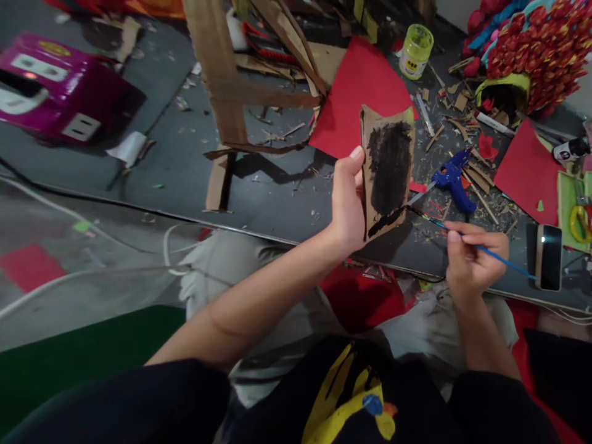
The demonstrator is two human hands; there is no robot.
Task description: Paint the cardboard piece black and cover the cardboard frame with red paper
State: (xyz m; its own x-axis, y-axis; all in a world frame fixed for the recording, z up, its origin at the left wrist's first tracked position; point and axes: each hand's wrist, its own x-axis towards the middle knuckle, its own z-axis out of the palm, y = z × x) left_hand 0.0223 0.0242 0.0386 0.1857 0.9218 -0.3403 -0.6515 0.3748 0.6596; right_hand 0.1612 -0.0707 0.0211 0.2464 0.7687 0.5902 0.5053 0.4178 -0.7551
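My left hand (pixel 348 200) grips a piece of cardboard (pixel 367 166) by its left edge and holds it tilted up above the table. A large patch of black paint (pixel 391 163) covers the middle of its face, and a black stripe runs along the bottom edge. Between the thumb and fingers of my right hand (pixel 476 256) is a thin blue paintbrush (pixel 497 256). The dark brush tip is at the lower right edge of the cardboard; whether it touches I cannot tell. Just behind the brush lies a blue glue gun (pixel 456 180).
Red sheets (pixel 354 98) and a cardboard frame (pixel 226 92) are on the grey table (pixel 272 203). A yellow paint jar (pixel 416 52), scattered scraps, a phone (pixel 549 258) and yellow-handled scissors (pixel 579 223) are at right. A purple power box (pixel 60 89) stands at left.
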